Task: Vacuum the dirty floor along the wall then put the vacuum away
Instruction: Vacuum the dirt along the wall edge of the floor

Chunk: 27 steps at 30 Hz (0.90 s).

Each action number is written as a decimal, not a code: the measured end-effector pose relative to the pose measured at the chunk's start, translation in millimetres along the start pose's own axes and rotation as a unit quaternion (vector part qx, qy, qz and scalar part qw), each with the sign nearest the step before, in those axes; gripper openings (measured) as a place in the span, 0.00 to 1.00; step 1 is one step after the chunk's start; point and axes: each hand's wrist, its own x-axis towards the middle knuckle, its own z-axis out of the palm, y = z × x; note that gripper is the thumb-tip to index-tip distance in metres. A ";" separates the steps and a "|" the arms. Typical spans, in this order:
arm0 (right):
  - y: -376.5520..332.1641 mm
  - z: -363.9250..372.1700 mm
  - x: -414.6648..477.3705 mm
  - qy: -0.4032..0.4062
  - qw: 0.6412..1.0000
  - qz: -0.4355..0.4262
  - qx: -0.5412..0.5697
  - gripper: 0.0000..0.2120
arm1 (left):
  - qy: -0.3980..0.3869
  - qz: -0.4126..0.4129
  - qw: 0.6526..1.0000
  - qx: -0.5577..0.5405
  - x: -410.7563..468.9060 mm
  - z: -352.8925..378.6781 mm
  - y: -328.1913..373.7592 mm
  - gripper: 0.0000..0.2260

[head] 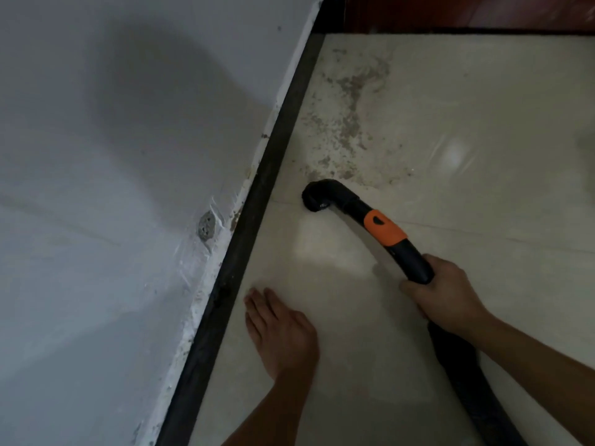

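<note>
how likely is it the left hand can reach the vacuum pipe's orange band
Probably yes. The left hand lies flat on the floor, and nothing stands between it and the orange band; the right hand grips the pipe farther back.

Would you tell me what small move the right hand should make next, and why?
Probably push the nozzle forward along the baseboard into the dirt: the right hand grips the wand, and the dirt lies just beyond the nozzle, unswept.
</note>
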 end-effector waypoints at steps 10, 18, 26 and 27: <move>-16.7 -24.3 21.2 -0.180 0.982 -0.048 -0.026 0.12 | 0.008 0.015 1.000 -0.007 -0.5 -3.4 6.3 0.31; -24.1 -0.5 33.4 -0.113 0.990 -0.053 0.064 0.14 | -0.047 0.009 0.999 0.018 -0.5 -16.0 12.6 0.26; -7.5 11.6 0.7 -0.186 0.964 -0.006 0.193 0.18 | -0.307 -0.005 0.949 0.070 28.8 -61.4 5.2 0.40; -8.9 11.5 4.5 -0.167 0.970 -0.009 0.177 0.17 | -0.314 -0.011 0.946 0.073 30.2 -61.1 5.8 0.41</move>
